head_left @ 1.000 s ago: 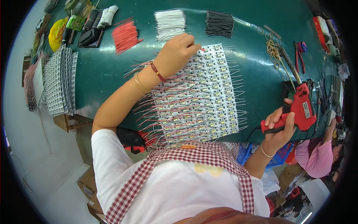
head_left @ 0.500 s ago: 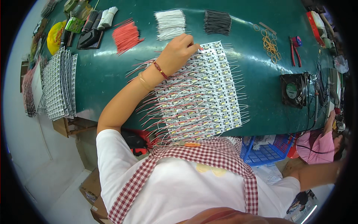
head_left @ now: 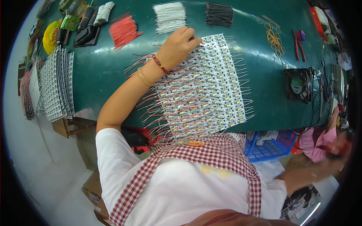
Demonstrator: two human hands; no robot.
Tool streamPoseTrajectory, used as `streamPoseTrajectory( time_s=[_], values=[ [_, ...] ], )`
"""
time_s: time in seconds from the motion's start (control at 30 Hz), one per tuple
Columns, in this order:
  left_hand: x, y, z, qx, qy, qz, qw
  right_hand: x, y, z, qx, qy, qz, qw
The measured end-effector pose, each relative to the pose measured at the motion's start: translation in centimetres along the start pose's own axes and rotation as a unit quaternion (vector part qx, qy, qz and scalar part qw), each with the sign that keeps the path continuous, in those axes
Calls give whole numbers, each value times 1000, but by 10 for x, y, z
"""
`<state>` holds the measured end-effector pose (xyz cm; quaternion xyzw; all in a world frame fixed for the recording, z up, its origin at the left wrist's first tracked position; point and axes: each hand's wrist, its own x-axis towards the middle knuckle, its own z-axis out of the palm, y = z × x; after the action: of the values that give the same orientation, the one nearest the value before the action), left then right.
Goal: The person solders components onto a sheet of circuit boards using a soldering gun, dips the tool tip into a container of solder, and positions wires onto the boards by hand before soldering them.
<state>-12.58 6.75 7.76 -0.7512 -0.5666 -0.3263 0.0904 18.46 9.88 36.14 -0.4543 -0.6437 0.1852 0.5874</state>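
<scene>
A sheet of small white circuit boards [head_left: 220,81] with yellowish parts lies on the green table before me, red and white wires fanning out along its left side and short wire ends along its right. Over its upper left corner my left hand [head_left: 180,47] is closed in a pinch. A red wire [head_left: 203,43] shows at those fingertips, touching or just above the top row. My right hand [head_left: 339,145] is far out at the right, off the table edge and smeared by motion. Something dark and reddish appears by it, too blurred to name.
Bundles of red wires [head_left: 124,32], white wires [head_left: 169,17] and black wires [head_left: 219,15] lie along the back. Rubber bands [head_left: 274,40], red-handled pliers [head_left: 299,47] and a black fan [head_left: 298,84] are at right. Stacked board sheets [head_left: 56,84] stand left; a blue basket [head_left: 267,148] sits below the table.
My right hand has come into view at the far right, its forearm swung inward and blurred. The left hand keeps its pinch at the sheet's top; the whole view has shifted slightly.
</scene>
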Motion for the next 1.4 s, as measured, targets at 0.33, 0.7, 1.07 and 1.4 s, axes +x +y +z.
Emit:
streamPoseTrajectory(
  time_s=[0.33, 0.7, 1.07, 1.4],
  values=[
    [4, 5, 0, -33, -11, -2, 999, -111, 123, 52, 127, -327, 332, 876],
    [5, 7, 0, -38, -20, -16, 999, -122, 142, 70, 84, -360, 346, 862],
    [4, 8, 5, -20, -21, -16, 999, -122, 144, 69, 74, -377, 350, 854],
    [3, 12, 3, 0, -32, -13, 999, -122, 138, 65, 73, -380, 323, 863]
  ],
)
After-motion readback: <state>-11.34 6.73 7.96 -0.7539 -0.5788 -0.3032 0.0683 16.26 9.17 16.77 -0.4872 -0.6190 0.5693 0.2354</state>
